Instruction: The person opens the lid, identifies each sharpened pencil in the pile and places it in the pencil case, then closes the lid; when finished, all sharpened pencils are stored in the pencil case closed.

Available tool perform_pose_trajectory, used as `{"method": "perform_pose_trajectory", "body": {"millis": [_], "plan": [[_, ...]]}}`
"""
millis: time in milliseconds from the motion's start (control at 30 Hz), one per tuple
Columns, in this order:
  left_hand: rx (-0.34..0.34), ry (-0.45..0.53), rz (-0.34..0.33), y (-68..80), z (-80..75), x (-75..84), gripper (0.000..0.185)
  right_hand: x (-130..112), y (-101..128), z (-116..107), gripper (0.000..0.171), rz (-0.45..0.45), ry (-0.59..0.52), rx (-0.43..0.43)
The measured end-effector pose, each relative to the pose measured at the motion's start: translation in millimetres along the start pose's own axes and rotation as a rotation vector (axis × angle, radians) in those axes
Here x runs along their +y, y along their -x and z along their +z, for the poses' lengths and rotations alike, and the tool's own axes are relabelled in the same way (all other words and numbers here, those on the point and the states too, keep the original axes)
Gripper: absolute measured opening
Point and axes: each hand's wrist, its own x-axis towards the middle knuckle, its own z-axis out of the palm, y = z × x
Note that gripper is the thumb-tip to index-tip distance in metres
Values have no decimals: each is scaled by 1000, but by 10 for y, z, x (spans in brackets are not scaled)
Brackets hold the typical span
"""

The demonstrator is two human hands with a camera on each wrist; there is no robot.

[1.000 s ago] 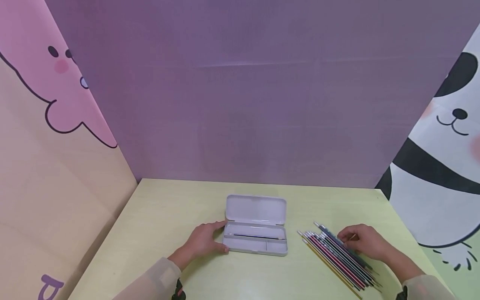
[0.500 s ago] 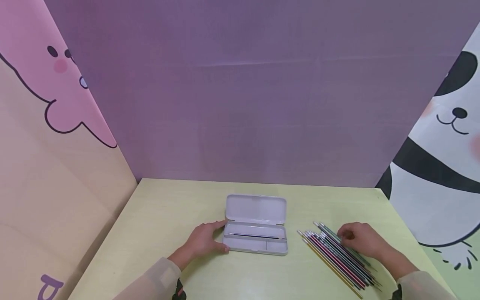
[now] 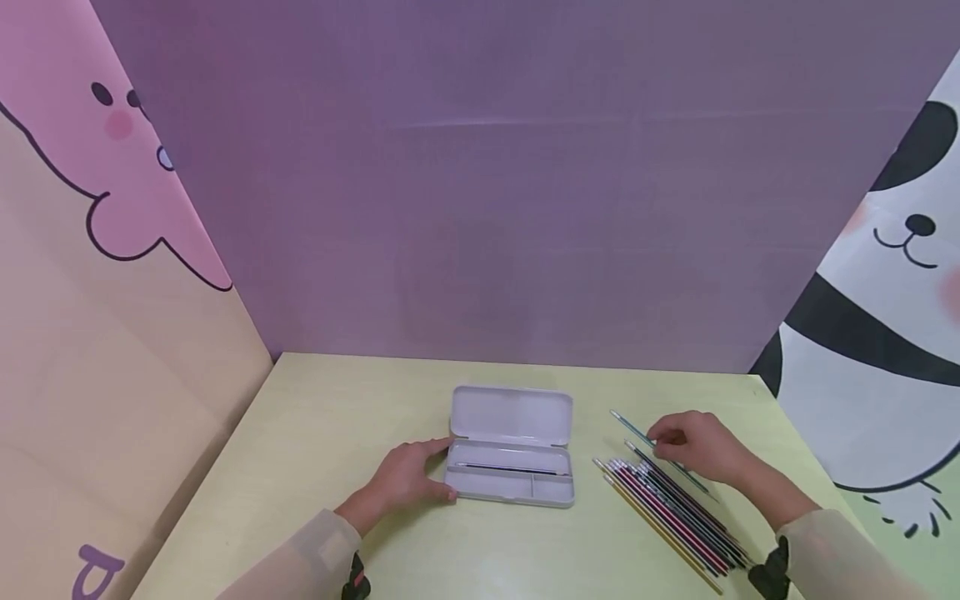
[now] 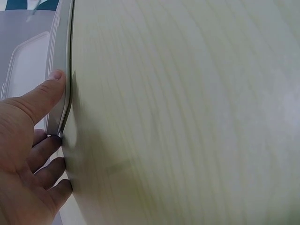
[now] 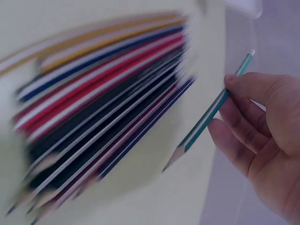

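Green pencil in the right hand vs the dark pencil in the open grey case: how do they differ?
The green striped pencil is pinched by the right hand and lifted off the yellow-green table; the dark pencil lies flat in the open grey pencil case, untouched. The green pencil points diagonally; the dark pencil lies along the case. Both are slim.
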Motion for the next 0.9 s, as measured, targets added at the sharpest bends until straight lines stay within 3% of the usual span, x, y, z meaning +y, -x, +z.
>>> {"method": "perform_pose_trajectory", "body": {"millis": [200,500,700,900], "plan": [[-1,-15,3,-20,-5,-24,94,-486,-363,68,18,-50,-70,-18],[0,-16,1,-31,-4,-40,94,-1043,-923,485,16,-201,-140,-53],[-3,-19,-11,-36,5,-45,93,-1207,-1142,799,14,-217,-162,-84],[-13,-14,-14,-38,12,-23,93,-1243,-1185,1010,12,-196,-195,-128]]}}
